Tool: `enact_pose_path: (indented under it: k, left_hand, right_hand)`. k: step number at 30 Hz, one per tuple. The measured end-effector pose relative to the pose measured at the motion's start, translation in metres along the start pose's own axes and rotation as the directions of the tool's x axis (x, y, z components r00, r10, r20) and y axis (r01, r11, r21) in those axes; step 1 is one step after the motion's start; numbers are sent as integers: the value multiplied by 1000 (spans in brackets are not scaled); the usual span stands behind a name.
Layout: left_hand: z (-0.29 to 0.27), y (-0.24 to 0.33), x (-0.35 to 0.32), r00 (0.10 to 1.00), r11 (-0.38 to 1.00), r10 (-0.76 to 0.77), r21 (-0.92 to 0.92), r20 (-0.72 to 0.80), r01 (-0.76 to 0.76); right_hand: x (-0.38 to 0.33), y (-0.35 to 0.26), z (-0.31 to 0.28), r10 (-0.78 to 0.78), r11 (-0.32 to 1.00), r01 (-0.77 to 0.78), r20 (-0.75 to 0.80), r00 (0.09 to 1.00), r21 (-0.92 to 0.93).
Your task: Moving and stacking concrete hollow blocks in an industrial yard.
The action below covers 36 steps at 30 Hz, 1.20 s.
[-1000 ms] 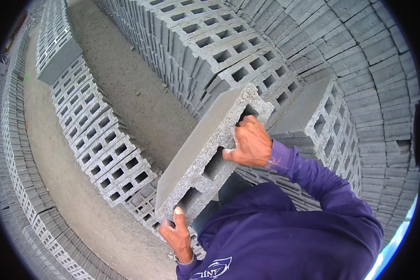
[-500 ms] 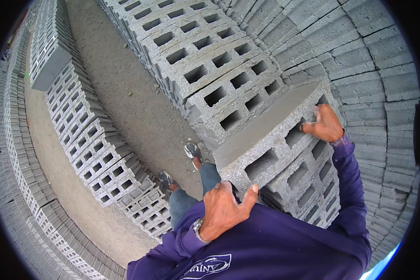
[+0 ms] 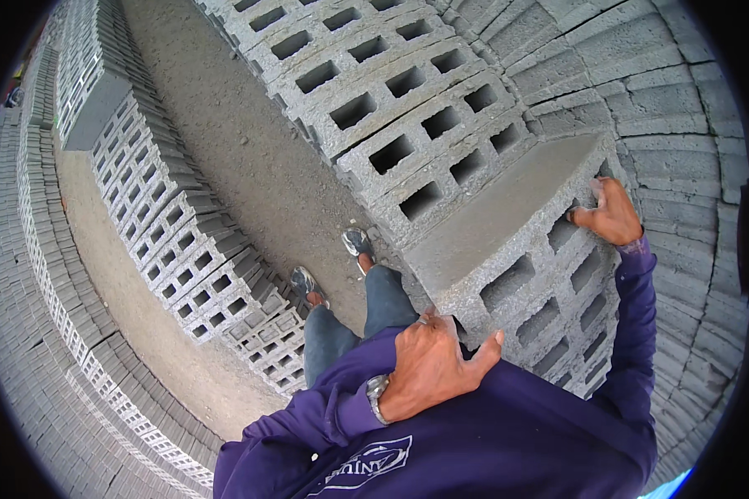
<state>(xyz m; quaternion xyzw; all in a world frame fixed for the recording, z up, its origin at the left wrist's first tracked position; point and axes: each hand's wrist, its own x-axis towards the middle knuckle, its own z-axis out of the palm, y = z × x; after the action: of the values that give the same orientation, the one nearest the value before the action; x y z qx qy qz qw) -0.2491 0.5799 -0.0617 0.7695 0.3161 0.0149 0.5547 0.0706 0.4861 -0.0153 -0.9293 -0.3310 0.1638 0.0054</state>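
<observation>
A grey hollow concrete block (image 3: pixel 508 280) lies at the near end of a long row of standing blocks (image 3: pixel 404 154), its smooth side facing up and its holed face toward me. My right hand (image 3: pixel 612 212) grips its far right part, with the thumb in one hole and the fingers hooked into another. At the block's near left end my left hand (image 3: pixel 433 366) is curled, fingertips at the corner and thumb sticking out; the undersides of those fingers are hidden. More holed blocks (image 3: pixel 539 323) are stacked directly below, against my front.
A high wall of stacked blocks (image 3: pixel 657 166) rises close on the right. To the left runs a dirt aisle (image 3: pixel 225 125), where my shoes (image 3: pixel 358 242) stand. Beyond it is another long block row (image 3: pixel 154 220), then a second dirt strip (image 3: pixel 125 283) and further rows.
The block has settled against the row and lines up more closely with the stack below. Both hands have moved with it, and the view has shifted slightly.
</observation>
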Motion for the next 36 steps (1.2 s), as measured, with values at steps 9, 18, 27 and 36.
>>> enact_pose_path:
  k: [9,18,27,36]
  left_hand:
    - [-6,-70,-25,964,897,221,-357,-148,-260]
    - [-90,-466,-148,724,839,-521,-424,-452,340]
    - [-225,-767,-300,81,292,-832,-309,-549,905]
    - [-220,-833,-312,230,516,-835,-564,-500,645]
  right_hand:
    - [26,9,11,51,998,-54,79,996,42]
    - [-55,-257,4,-222,925,327,-421,879,195]
    - [-178,-525,512,-618,763,499,688,380,410]
    - [-231,-582,693,-430,858,495,720,544,139]
